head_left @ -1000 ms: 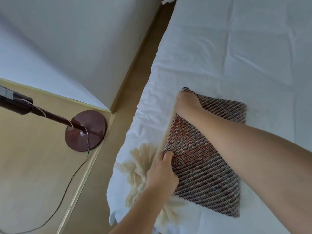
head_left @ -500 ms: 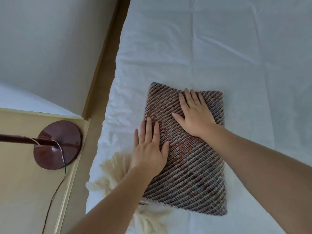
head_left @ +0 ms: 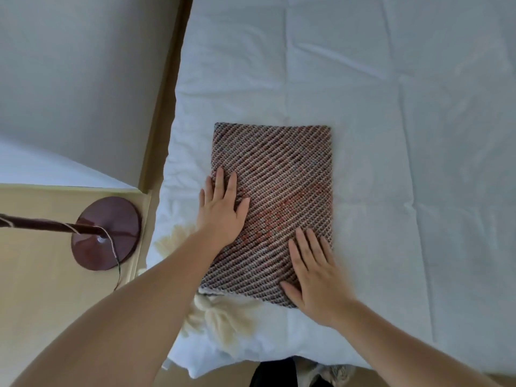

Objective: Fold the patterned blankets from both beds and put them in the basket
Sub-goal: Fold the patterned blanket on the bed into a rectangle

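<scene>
White bed point(head_left: 391, 107), folded blanket point(head_left: 279, 177) under both hands

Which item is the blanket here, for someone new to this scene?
Find the white bed filling the right side. Near its front edge lies the blanket, a folded rectangle under both flat hands. Its brown diagonal weave and cream fringe stand out from the plain sheet.

Folded patterned blanket point(head_left: 275, 208) ctr frame on white bed point(head_left: 405, 135), left hand point(head_left: 222, 212) & right hand point(head_left: 315, 277) flat on it, lamp base point(head_left: 107, 233) at left.
</scene>
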The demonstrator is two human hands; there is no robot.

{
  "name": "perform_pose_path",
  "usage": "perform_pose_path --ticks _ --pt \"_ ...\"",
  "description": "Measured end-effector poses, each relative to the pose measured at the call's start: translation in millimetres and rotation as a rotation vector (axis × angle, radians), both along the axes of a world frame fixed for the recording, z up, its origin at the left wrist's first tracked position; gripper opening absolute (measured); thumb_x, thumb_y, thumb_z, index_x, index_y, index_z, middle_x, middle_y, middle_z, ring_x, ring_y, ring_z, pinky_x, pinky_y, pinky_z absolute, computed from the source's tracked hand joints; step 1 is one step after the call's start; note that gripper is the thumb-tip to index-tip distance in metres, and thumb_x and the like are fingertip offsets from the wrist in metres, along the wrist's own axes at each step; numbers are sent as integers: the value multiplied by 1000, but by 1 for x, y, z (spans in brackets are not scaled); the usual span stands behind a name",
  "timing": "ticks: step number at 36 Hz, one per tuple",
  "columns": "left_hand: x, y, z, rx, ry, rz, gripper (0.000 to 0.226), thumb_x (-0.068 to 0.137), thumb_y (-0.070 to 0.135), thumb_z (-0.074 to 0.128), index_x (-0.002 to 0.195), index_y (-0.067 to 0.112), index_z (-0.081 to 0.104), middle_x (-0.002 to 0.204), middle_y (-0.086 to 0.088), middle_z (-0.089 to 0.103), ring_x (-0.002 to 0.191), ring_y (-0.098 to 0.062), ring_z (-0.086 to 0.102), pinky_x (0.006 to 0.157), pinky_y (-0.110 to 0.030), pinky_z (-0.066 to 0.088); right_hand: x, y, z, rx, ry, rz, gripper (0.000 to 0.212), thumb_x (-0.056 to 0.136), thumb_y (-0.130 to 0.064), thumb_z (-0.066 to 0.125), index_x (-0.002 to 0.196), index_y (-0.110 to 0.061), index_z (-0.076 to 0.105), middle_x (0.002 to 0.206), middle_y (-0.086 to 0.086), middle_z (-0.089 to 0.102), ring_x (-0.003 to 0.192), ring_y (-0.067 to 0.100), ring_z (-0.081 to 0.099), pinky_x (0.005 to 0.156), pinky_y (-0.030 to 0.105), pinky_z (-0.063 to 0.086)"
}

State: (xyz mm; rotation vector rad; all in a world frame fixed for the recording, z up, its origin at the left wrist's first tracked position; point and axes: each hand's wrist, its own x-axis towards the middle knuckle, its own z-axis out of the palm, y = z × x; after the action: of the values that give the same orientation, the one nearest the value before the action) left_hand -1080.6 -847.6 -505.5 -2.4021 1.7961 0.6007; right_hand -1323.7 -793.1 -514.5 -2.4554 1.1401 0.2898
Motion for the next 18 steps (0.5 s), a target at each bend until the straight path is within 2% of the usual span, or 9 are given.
perform_pose_path --ticks 2,5,8,11,13,14,16,18 --pt "0 4 0 -8 44 35 70 96 57 21 151 26 -10 159 -3 -18 146 -29 -7 119 -44 2 -12 19 -4 25 21 68 77 96 -58 22 146 1 28 156 20 18 144 36 16 113 50 15" --pt "1 9 7 -63 202 178 79 94 56 35 151 24 -9 160 -2 -10 145 -30 12 116 -46 21 -24 21 -4 4 0 129 74 97 -57 21 145 -1 32 155 19 23 145 32 12 113 47 16" --pt "9 3 12 -82 363 407 84 90 56 47 151 21 2 156 -8 18 137 -33 32 108 -50 36 -29 0 7 46 -100 42 75 95 -63 14 150 -12 24 160 12 5 147 26 -2 119 43 16" --pt "19 -4 14 -35 370 518 86 85 62 51 148 14 20 145 -11 35 128 -34 42 101 -49 42 -28 -30 20 104 -235 -155 83 88 -73 9 153 -21 12 160 5 -13 146 20 -14 118 38 6" --pt "24 -7 12 -13 365 576 89 78 68 54 143 12 30 139 -10 40 122 -32 47 97 -47 45 -21 -48 24 123 -306 -309 84 86 -74 18 153 -24 8 160 4 -8 147 20 -4 117 37 10" --pt "26 -7 11 -2 385 604 90 75 71 56 139 11 35 134 -9 45 116 -30 51 93 -45 47 -17 -56 24 154 -350 -426 81 88 -70 27 153 -24 8 160 4 1 146 21 8 116 36 17" --pt "30 -7 8 21 477 658 88 71 73 59 131 10 42 121 -4 53 103 -25 56 85 -39 49 -8 -71 23 227 -454 -697 72 92 -54 46 150 -22 17 150 6 31 133 23 39 107 36 34" --pt "35 -7 7 48 629 725 85 70 70 64 128 11 43 115 -1 56 98 -22 58 84 -36 48 0 -83 21 312 -514 -939 70 91 -48 54 147 -21 23 134 4 50 116 22 54 98 38 44"
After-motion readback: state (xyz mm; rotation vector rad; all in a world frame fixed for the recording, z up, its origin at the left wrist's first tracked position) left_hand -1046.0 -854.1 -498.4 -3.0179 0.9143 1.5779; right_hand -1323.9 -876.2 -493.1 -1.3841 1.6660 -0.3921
